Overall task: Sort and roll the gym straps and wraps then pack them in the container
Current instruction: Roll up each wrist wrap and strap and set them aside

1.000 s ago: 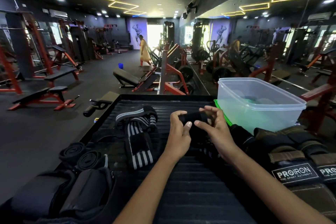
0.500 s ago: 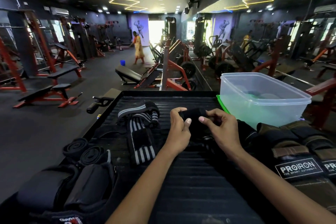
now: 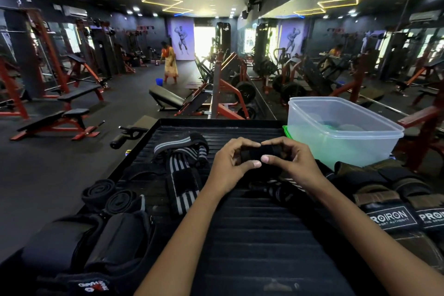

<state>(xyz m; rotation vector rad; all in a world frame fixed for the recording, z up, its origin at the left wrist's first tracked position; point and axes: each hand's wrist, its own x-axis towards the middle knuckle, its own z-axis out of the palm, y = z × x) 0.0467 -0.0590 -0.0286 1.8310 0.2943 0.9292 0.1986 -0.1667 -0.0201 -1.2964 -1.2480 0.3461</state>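
Note:
A black wrap (image 3: 260,153) is held between both hands over the middle of the black ribbed platform (image 3: 252,235). My left hand (image 3: 228,170) grips its left end and my right hand (image 3: 292,166) its right end, thumbs meeting in front. The wrap's striped tail (image 3: 281,191) trails under my right wrist. A loose black wrap with grey stripes (image 3: 182,166) lies left of my hands. Two rolled black wraps (image 3: 110,196) sit at the platform's left edge. The clear plastic container (image 3: 346,146) stands at the far right on a green lid (image 3: 286,131).
Black padded supports (image 3: 79,245) lie at the near left. PROIRON-labelled brown and black straps (image 3: 394,202) are heaped at the right. Beyond the platform are red gym benches (image 3: 60,120), machines, a mirror wall, and a person (image 3: 170,65) standing far off.
My hands have closed tighter around the black wrap, fingertips now meeting on top of it. The camera has tilted slightly; the distant person has moved further left.

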